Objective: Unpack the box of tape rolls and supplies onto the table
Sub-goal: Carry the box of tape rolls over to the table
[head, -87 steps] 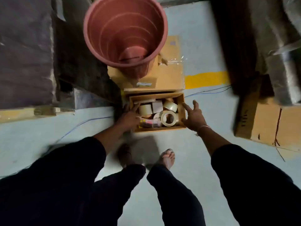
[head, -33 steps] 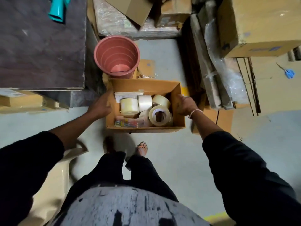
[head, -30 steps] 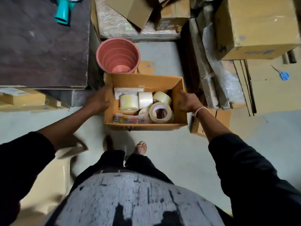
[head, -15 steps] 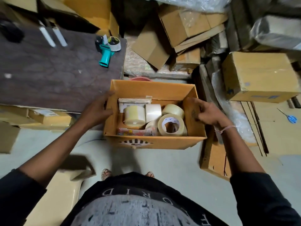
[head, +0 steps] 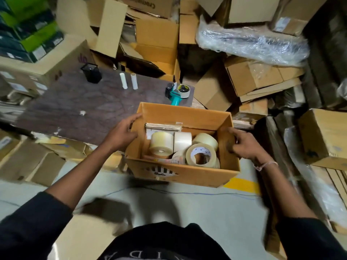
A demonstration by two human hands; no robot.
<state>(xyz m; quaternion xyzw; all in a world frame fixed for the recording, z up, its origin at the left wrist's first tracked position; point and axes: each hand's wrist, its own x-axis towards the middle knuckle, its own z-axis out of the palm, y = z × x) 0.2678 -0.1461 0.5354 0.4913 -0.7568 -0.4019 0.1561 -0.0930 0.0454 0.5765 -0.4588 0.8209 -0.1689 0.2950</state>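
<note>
Two hands carry the open cardboard box (head: 180,173) clear of the floor, just beside the near right corner of the dark desk (head: 75,107). Left hand (head: 122,133) grips the left wall; right hand (head: 244,145) is curled over the right wall. Inside lie several tape rolls (head: 201,153) and a paper stack (head: 163,126). A teal tape dispenser (head: 176,94) rests on the desk.

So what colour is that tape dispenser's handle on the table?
Teal, on the tape dispenser; the head view shows it.
</note>
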